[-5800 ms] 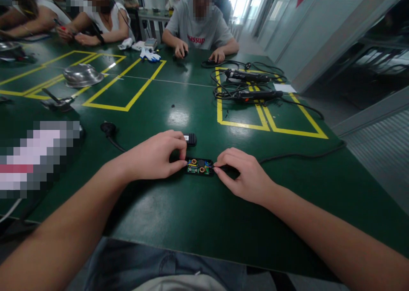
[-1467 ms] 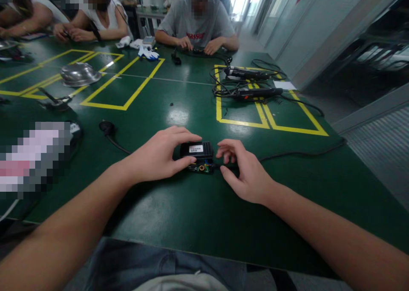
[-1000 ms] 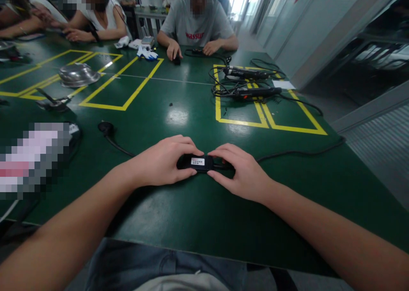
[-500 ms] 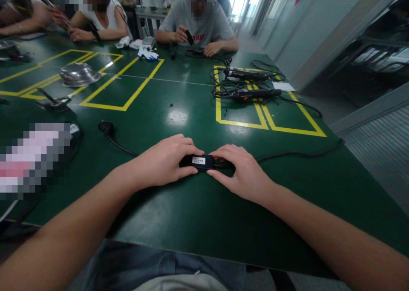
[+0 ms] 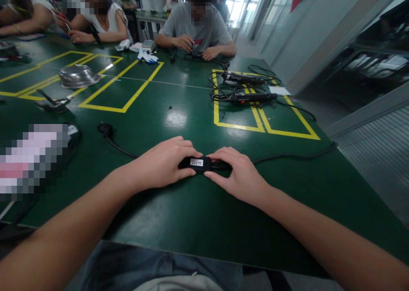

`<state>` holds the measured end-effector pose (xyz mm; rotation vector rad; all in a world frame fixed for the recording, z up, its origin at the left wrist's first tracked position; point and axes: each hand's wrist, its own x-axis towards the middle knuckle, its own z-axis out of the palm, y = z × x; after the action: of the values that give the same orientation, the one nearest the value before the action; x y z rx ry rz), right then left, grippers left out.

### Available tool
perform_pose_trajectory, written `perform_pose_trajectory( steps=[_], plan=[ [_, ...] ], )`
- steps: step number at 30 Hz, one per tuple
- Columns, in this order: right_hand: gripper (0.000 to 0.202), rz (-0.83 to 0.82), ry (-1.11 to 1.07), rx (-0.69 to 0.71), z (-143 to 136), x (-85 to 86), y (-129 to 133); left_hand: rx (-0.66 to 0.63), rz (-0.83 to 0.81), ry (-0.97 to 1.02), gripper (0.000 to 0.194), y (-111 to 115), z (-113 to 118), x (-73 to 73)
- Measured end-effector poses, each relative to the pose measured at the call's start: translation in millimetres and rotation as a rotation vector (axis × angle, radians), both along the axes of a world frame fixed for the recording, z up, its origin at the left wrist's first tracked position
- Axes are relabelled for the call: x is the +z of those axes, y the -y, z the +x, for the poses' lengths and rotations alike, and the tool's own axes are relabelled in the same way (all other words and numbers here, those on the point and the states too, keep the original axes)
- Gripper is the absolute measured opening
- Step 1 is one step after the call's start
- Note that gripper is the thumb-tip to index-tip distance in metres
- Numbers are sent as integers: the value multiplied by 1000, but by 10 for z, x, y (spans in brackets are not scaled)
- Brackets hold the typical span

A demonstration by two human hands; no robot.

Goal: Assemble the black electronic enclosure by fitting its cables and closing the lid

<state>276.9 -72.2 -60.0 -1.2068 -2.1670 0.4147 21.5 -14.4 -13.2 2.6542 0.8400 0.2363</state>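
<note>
A small black in-line cord box (image 5: 200, 164) with a white printed label lies on the green table between my hands. My left hand (image 5: 168, 161) pinches its left end, thumb in front and fingers behind. With thumb and fingertips, my right hand (image 5: 241, 171) holds the right end, where the cable comes out. From the left side a black cord (image 5: 119, 149) runs to a plug (image 5: 105, 129) on the table. Another stretch of black cable (image 5: 294, 157) trails off to the right. My palms hide parts of the cord.
Two black corded tools (image 5: 255, 97) lie within yellow tape at the right. A metal bowl (image 5: 78, 76), a dark metal piece (image 5: 53, 102) and a blurred-out object (image 5: 28, 163) are on the left. A co-worker (image 5: 198, 27) sits opposite, near white-and-blue gloves (image 5: 147, 57).
My hands keep the same grip on the cord box, and the view shifts slightly. Across the table, the co-worker's raised hand has lowered a black piece toward the other hand.
</note>
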Motion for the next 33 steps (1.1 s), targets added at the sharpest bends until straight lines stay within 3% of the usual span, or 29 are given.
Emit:
perform_pose_trajectory(
  steps=[10, 16, 18, 23, 33],
  plan=[
    [21, 24, -19, -7, -20, -31, 1, 19, -64, 101, 33, -53, -36, -49],
    [36, -21, -54, -35, -11, -47, 25, 94, -232, 261, 41, -106, -61, -106],
    [40, -41, -106, -60, -3, -50, 29, 163, -196, 309, 40, -136, -67, -136],
    [15, -17, -25, -30, 14, -29, 21, 315, 74, 156, 23, -254, -109, -207],
    [5, 31, 11, -7, -4, 4, 23, 341, 61, 99, 22, -287, -93, -288]
  ],
)
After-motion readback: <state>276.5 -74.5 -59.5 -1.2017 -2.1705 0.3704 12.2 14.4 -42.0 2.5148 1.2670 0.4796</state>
